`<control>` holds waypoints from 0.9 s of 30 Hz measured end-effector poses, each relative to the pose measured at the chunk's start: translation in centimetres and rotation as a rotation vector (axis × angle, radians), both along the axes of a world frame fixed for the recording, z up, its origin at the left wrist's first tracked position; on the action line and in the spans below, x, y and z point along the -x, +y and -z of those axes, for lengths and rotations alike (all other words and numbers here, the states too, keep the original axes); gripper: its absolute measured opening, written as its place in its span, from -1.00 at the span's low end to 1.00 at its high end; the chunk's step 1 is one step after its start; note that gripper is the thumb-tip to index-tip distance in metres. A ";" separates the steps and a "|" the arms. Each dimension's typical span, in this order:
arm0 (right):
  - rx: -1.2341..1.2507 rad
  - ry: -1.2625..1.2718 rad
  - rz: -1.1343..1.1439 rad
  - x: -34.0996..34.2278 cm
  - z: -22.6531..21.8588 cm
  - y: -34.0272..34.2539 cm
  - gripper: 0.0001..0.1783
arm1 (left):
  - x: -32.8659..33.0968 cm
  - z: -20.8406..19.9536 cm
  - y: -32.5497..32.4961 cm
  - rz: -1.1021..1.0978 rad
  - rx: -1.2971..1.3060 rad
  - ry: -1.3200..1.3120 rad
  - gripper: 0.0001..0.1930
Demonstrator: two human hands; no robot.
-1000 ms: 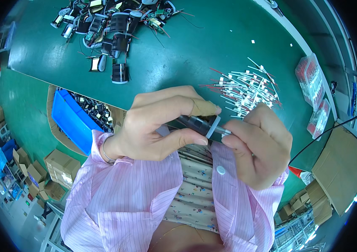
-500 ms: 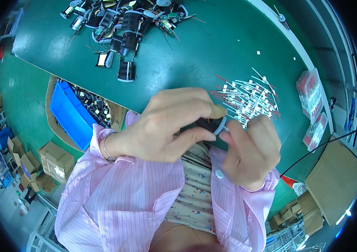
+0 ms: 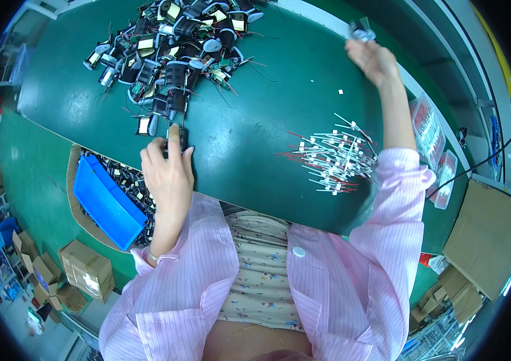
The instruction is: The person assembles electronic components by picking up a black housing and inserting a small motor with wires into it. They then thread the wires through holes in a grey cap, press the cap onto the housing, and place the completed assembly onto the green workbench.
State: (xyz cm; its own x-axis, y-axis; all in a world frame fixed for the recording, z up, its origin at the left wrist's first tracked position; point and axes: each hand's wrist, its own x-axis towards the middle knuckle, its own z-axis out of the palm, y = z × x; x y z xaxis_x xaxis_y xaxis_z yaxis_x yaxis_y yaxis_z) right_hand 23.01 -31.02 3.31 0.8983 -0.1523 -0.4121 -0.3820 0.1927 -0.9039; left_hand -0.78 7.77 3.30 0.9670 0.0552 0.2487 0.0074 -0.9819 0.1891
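Grip: left hand point(image 3: 169, 171) half-curled, touching black part point(image 3: 184, 139); right hand point(image 3: 377, 63) hold unclear.

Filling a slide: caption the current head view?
Left hand on black part, right hand at far edge of green table.

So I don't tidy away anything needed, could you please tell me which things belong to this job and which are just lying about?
Likely in use:
- black part under the left hand
- pile of black parts
- wires
- metal object by the right hand

Seemingly lying about:
- white scrap
- cardboard box
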 end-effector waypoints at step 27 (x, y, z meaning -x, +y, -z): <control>-0.107 -0.406 -0.032 19.3 -7.0 7.4 -0.85 | -4.7 -3.3 -5.0 0.983 2.721 0.579 -0.62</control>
State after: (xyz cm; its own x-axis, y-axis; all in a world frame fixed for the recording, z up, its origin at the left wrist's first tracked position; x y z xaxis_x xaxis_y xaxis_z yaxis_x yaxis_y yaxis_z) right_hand 3.71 -23.64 10.31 0.9946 -0.0971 -0.0357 -0.0062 0.2878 -0.9577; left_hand 3.96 2.72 6.60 0.8251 -0.4463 0.3464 0.4172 0.8948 0.1591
